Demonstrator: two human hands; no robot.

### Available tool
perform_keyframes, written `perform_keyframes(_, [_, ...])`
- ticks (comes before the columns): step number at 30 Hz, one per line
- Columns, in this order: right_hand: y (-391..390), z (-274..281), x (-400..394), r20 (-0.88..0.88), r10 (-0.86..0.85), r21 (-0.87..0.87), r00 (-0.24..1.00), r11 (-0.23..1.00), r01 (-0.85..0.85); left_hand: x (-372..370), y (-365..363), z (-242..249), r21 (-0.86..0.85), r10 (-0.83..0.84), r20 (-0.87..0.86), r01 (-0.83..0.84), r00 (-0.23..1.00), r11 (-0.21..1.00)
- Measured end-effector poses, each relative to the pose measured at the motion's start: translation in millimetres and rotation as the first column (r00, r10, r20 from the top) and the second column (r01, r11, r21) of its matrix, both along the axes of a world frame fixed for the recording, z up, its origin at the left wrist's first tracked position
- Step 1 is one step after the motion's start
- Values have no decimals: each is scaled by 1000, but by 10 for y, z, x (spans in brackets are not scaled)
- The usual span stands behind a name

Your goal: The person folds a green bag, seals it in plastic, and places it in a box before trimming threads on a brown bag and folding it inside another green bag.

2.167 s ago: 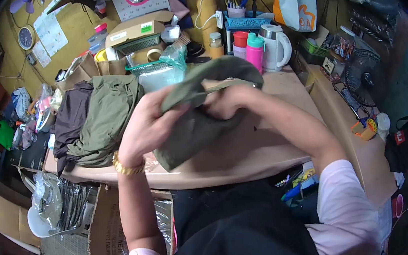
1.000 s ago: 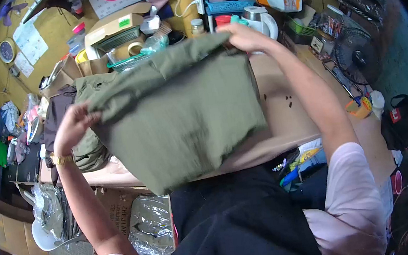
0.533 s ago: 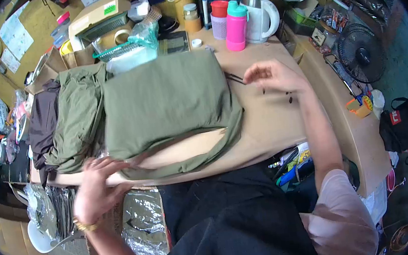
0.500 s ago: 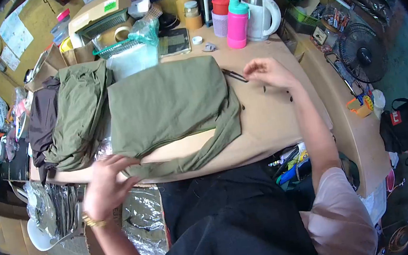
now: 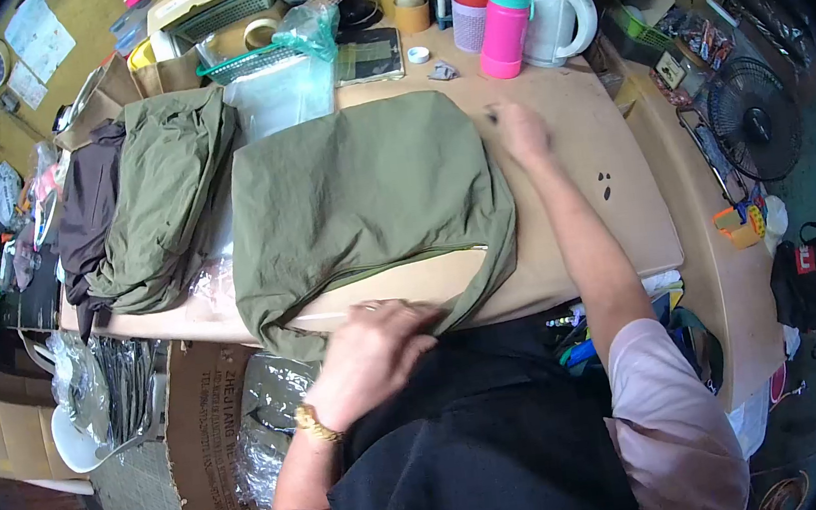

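An olive-green fabric bag (image 5: pixel 369 179) with a zipper and a looped strap (image 5: pixel 488 291) lies flat on the tan-covered table. My left hand (image 5: pixel 369 350), wearing a gold bracelet, is over the strap at the table's front edge. Its fingers are loosely extended and its thumb is apart; nothing shows in it. Beyond the bag's right side, my right hand (image 5: pixel 523 133) is blurred and closed. A small black tool (image 5: pixel 493 116), slim like thread snips, pokes out at its fingers, mostly hidden.
More olive fabric (image 5: pixel 159 193) and dark purple-grey fabric (image 5: pixel 98 225) lie left of the bag. Behind stand a pink bottle (image 5: pixel 504 32), an electric kettle (image 5: pixel 552 17) and a green basket (image 5: pixel 246 67). Small black pieces (image 5: pixel 606 187) sit at right. An open cardboard box (image 5: pixel 200 420) is below the table.
My left hand has moved right along the front edge, to the strap's middle. The right hand has closed around the black tool beside the bag. The bag has shifted and its strap lies differently.
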State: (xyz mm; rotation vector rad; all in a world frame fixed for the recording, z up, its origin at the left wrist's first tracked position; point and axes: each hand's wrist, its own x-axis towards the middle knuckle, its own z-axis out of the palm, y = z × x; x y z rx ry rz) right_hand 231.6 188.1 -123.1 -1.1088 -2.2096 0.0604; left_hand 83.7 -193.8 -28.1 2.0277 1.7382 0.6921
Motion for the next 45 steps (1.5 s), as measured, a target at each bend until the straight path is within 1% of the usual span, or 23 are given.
perform_keyframes(2, [-90,40,186,-90,-115,-181,989,979,97,-221,-102,48,70,177,68,-181,982,981])
perform_keyframes(4, [-167,-42,377,-290,-98,-555,952,828,-83,-338,-150,52,35,376,30,-377,926,926])
perform_keyframes(7, [-999,203,483,-119,-23,-625,993,778,-57,-470,-55,-216,118,380,-12,-376,925,919])
perform_keyframes(10, [-1216,74,603,194,113,-434,974,901,-18,-444,53,-428,239,300,-98,-270,949,933])
perform_keyframes(12, [-1208,142,611,-428,89,-695,900,604,-390,-422,45,-398,184,316,-9,-309,949,933])
perform_keyframes(14, [-1266,412,614,-809,-198,-574,554,469,-671,-380,29,-278,148,294,98,-306,951,941])
perform_keyframes(17, [-708,1241,987,-951,-149,-306,271,586,-750,-414,-48,-90,285,221,187,-268,957,920])
perform_keyframes(18, [-726,1776,1034,-978,-36,-199,205,452,-870,-396,-85,-62,221,247,372,-344,895,913])
perform_keyframes(23, [-759,3175,488,-773,381,-335,507,432,-837,-457,-80,-130,28,131,854,-297,503,955])
perform_keyframes(24, [-788,3361,242,-353,689,-455,634,466,-759,-447,-45,-132,18,88,923,-270,374,963])
perform_keyframes(25, [-1202,3250,-172,-337,415,-477,845,699,-533,-421,2,-147,21,83,924,-265,374,964])
perform_keyframes(26, [-1117,3039,-424,-225,707,-454,670,532,-714,-387,65,-172,28,23,974,-224,225,974])
perform_keyframes(27, [-1258,2813,-744,-75,733,-434,676,586,-684,-375,121,-209,41,-29,997,-186,67,982])
perform_keyframes(29, [-1521,2425,-1004,-37,880,-451,474,409,-793,-407,204,-325,9,5,997,-188,73,982])
perform_keyframes(31, [-1507,2180,-1077,-12,879,-410,477,431,-804,-448,244,-429,-159,147,987,-342,-60,926])
perform_keyframes(33, [-1256,1998,-976,85,772,-239,629,629,-740,-682,167,-775,-228,263,964,-406,31,885])
perform_keyframes(35, [-945,1877,-735,34,504,-248,863,841,-482,-843,14,-903,-71,515,668,-644,537,762])
perform_keyframes(36, [-734,1775,-566,-29,335,-314,942,891,-327,-832,-65,-860,188,607,443,-730,660,657])
perform_keyframes(37, [-361,1512,-383,-38,218,-223,975,950,-221,-811,-123,-745,462,706,196,-699,681,546])
perform_keyframes(39, [441,798,-34,-77,57,-184,995,980,-70,-670,-91,-506,577,694,169,-641,700,506])
perform_keyframes(41, [793,315,131,-117,-48,-374,992,927,1,-500,7,-393,412,360,11,-332,933,849])
perform_keyframes(43, [844,51,197,-132,-113,-499,985,866,32,-366,79,-333,431,341,-164,-244,926,869])
perform_keyframes(45, [901,-170,240,-177,-53,-550,983,833,-54,-408,43,-367,114,336,-333,-316,881,942])
